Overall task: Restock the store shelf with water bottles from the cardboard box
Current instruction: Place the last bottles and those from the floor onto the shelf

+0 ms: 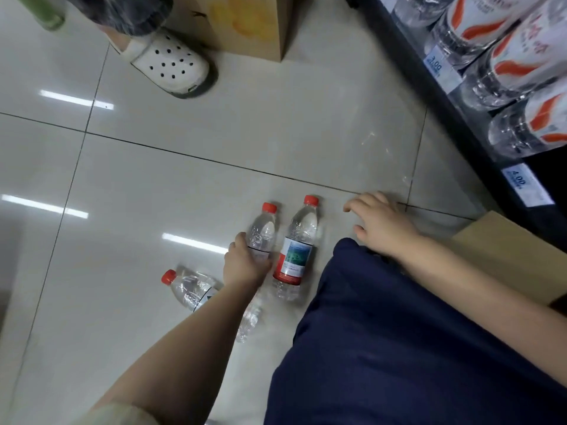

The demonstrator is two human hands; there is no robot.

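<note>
Restocking looks barely begun: your left hand (245, 265) grips one red-capped water bottle (262, 233) on the floor (276, 133) by your knee, with two more bottles (296, 250) beside it. Your right hand (379, 223) hovers spread and empty near the cardboard box (506, 250). The shelf (472, 130) edge carries price tags (435, 64) reading 3.00 and 4.00; the bottle brands are illegible.

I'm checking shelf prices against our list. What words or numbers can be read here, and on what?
"3.00": upper price tag on the shelf edge.
"4.00": lower price tag, same edge.
Small print under both prices: too blurred to read.
Labels on the shelf bottles: red and white, lettering blurred, unreadable.
Label on the floor water bottle: print too small.
Label of the gripped water bottle, in the left hand: nothing readable.
</note>
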